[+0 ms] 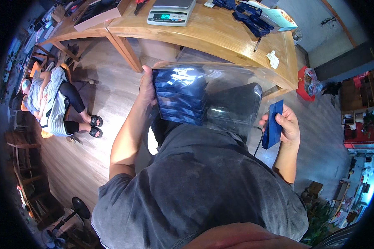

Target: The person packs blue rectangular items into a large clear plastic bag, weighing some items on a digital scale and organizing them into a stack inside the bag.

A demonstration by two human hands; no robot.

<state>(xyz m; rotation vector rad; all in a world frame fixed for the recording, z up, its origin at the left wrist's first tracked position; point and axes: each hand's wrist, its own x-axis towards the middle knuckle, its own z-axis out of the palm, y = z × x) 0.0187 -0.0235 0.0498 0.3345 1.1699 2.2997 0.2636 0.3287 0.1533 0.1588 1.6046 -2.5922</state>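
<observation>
We're mid-packing, it seems; left hand [147,85] clamps the clear plastic bag [220,95] with its stacked blue pouches [179,99]; right hand [287,124], right of the bag, grips one blue pouch [273,124]; next, we judge, slide it inside.

A long wooden tabletop [220,31] stretches across the space beyond both hands. On it, past the left hand [147,85], sits a grey digital scale [171,11] with a lit display. Farther right lie dark blue flat packets [249,18] beside a printed booklet [280,18]. Beyond the right hand [287,124], near the tabletop's edge, lie a pen [257,44] and a crumpled white scrap [273,59].
</observation>
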